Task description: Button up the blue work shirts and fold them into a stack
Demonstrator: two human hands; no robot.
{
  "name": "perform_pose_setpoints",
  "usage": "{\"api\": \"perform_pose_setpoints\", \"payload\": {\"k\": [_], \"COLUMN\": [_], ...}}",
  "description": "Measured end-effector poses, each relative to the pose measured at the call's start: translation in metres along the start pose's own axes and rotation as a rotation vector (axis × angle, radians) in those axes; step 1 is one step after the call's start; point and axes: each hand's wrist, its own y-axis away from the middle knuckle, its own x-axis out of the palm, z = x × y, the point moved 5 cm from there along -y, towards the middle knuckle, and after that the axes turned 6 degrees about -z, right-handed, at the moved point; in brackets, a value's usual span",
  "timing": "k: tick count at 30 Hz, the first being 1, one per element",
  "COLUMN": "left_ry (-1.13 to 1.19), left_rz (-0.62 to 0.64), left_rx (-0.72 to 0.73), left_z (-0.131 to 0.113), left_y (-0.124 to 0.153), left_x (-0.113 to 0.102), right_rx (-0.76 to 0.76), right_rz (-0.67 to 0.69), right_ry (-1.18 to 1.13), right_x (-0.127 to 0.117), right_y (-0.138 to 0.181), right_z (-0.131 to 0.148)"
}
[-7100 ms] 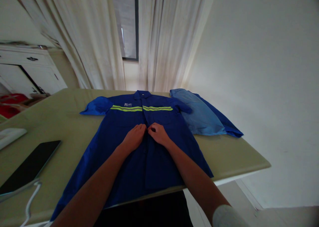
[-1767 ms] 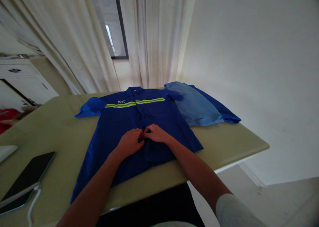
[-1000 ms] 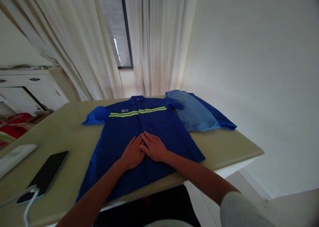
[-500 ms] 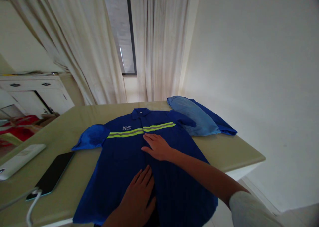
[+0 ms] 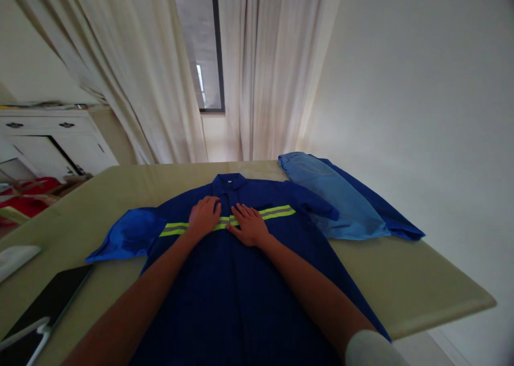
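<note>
Smoothing step, prob.: left grip (image 5: 204,216) & right grip (image 5: 249,226) both open, palms flat on the work shirt (image 5: 225,296) at its chest stripe (image 5: 278,212), shirt spread beneath them on the surface (image 5: 405,280); next calls for even outward strokes w/o rucking.

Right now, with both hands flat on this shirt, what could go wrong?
The dark blue work shirt with the yellow reflective stripe reaches the near edge of the pale green table, so smoothing with the left hand and right hand could pull it off. Its sleeve touches the folded light blue garment and may drag it.
</note>
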Motion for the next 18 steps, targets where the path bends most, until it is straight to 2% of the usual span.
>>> {"api": "perform_pose_setpoints", "payload": {"k": [3,5,8,11,15,18], "left_ry": [-0.060,-0.115,-0.148,-0.171,-0.191,-0.192], "left_rz": [0.003,0.082,0.056,-0.028,0.021,0.049], "left_rx": [-0.092,-0.138,-0.141,-0.205,-0.211,-0.165], "left_z": [0.052,0.082,0.108,0.119,0.117,0.115], "left_y": [-0.034,-0.046,-0.053,-0.053,-0.057,-0.066], "left_x": [0.018,0.033,0.046,0.050,0.055,0.057], "right_rx": [-0.004,0.004,0.022,0.030,0.034,0.063], "right_rz": [0.006,0.008,0.014,0.022,0.001,-0.005], "right_ry": [-0.015,-0.019,-0.022,-0.021,0.010,0.046], "right_x": [-0.002,-0.004,-0.004,-0.002,-0.005,-0.017], "right_y": [0.000,-0.001,-0.001,0.002,-0.003,-0.031], "right_z": [0.000,-0.001,-0.002,-0.001,0.001,-0.014]}}
